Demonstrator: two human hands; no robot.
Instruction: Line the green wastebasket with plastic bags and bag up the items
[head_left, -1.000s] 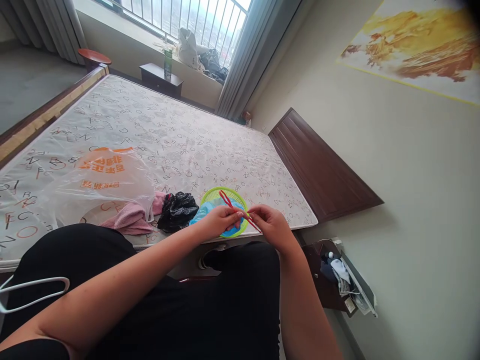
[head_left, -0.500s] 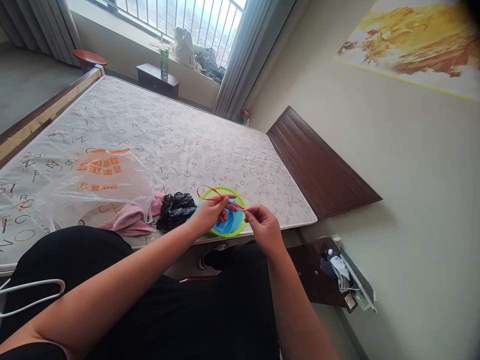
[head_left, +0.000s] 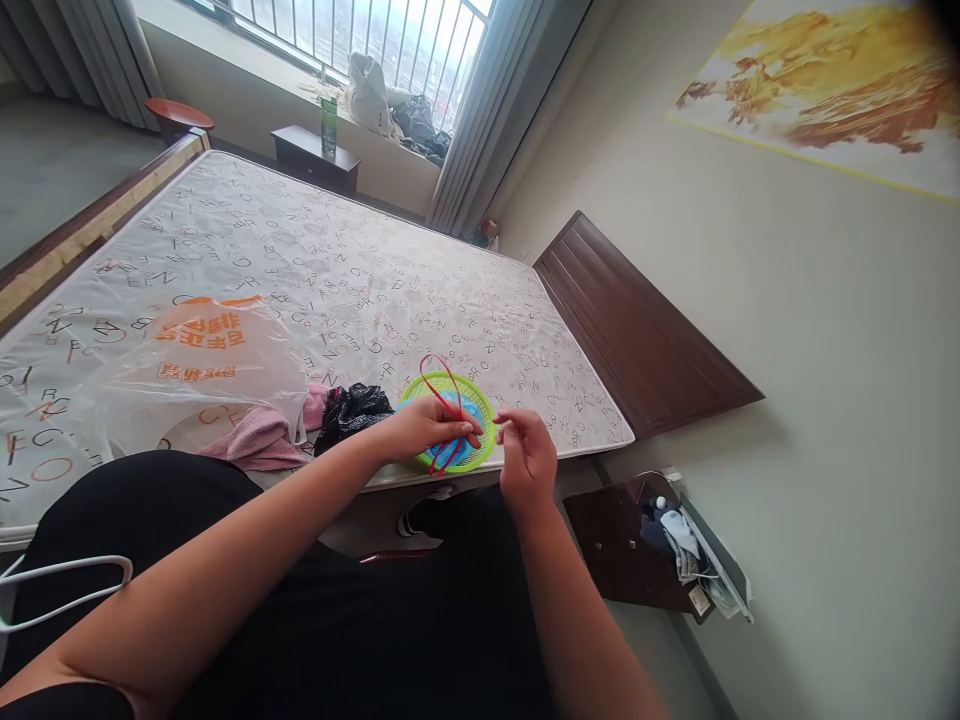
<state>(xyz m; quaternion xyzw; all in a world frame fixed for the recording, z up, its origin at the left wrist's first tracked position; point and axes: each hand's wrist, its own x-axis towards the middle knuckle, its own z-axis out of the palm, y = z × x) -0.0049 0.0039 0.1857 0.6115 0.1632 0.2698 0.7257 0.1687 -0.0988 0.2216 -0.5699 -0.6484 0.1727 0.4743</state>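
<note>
My left hand (head_left: pixel 435 426) is closed on a thin red ribbon (head_left: pixel 429 377), pinching it between thumb and fingers. One loop of the ribbon stands up above the hand and more of it hangs below. Under the hand is a round green plastic basket (head_left: pixel 486 405) with something blue (head_left: pixel 463 455) in it, partly covered by the fingers. My right hand (head_left: pixel 529 462) is just right of the basket, its fingers bent and the thumb a little apart, with nothing visible between them.
The basket is at the near edge of a letter-printed mattress (head_left: pixel 360 270). Left of it lie a black plastic bag (head_left: pixel 354 415), a pink towel (head_left: pixel 259 438) and a clear plastic bag (head_left: pixel 202 345). A dark nightstand (head_left: pixel 611 545) with clothes stands at right.
My right hand has let go of the ribbon and drawn slightly back. My left hand has turned; the ribbon's loop now points up and a part hangs over the basket.
</note>
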